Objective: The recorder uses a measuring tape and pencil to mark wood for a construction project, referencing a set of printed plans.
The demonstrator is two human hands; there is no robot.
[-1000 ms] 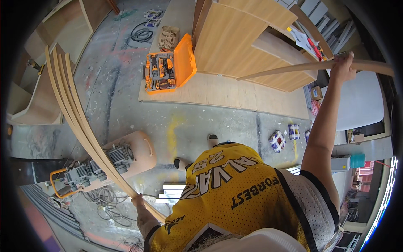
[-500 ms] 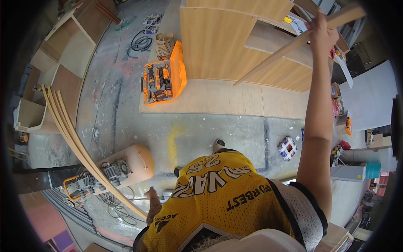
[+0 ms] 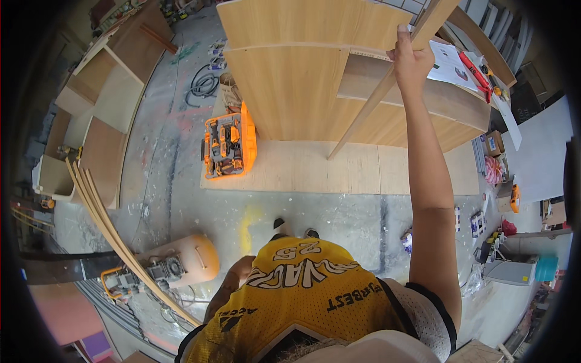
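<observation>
Toward one to two o'clock, the right hand (image 3: 414,60) has its fingers wrapped round a long, narrow wooden strip (image 3: 368,110), gripping it high up. The strip slants from beyond that fist down to an end near the centre, apparently resting on the plywood board (image 3: 417,175) below the wood-grain cabinet (image 3: 290,91) at twelve o'clock. It looks light and fairly stiff for its thickness, though its length could make it sway or flex; bare wood should offer decent friction, with thin edges open to chipping. A hold near mid-length would likely balance best, while a high hold suits it propped on end. At seven to eight o'clock, the left hand (image 3: 243,266) is mostly hidden by the yellow jersey (image 3: 315,278), so I cannot tell its grip. Similar thin strips (image 3: 120,242) cross in front of the air compressor (image 3: 196,257) at eight o'clock; an open orange tool case (image 3: 249,142) sits at ten.
</observation>
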